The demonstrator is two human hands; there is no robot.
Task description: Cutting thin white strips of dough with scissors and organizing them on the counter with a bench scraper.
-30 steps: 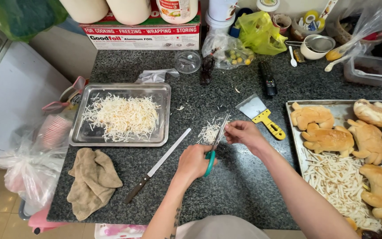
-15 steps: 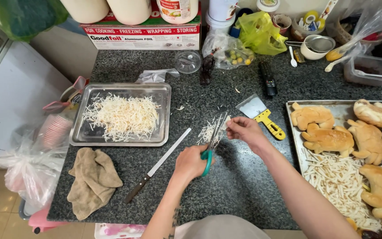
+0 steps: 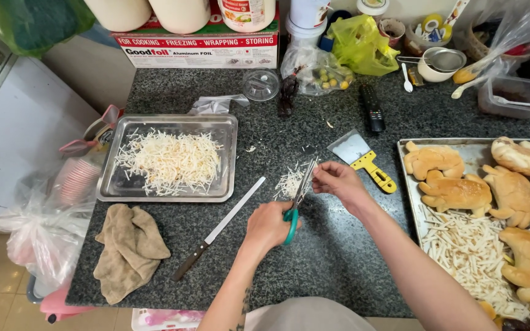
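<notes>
- The green-handled scissors sit at the centre of the frame, blades angled up toward a bundle of pale strips.
- The left hand has its grip closed through the scissor handles; the blades look nearly pressed together, where half a second earlier they looked a little more parted.
- The right hand pinches the strips between thumb and fingertips, feeding their ends at the blade tips; it sits slightly lower and nearer the blades than before, so another snip seems to have just fallen.
- Just left of the blades, a small heap of cut shreds lies on the dark granite surface.
- A long knife lies diagonally left of the left hand, untouched; a yellow-handled scraper lies just beyond the right hand.
- The steel tray, left of centre, holds a spread pile of fine shreds.
- The baking tray at the right edge holds golden bread rolls and a bed of uncut strips.
- A crumpled tan cloth lies at lower left.
</notes>
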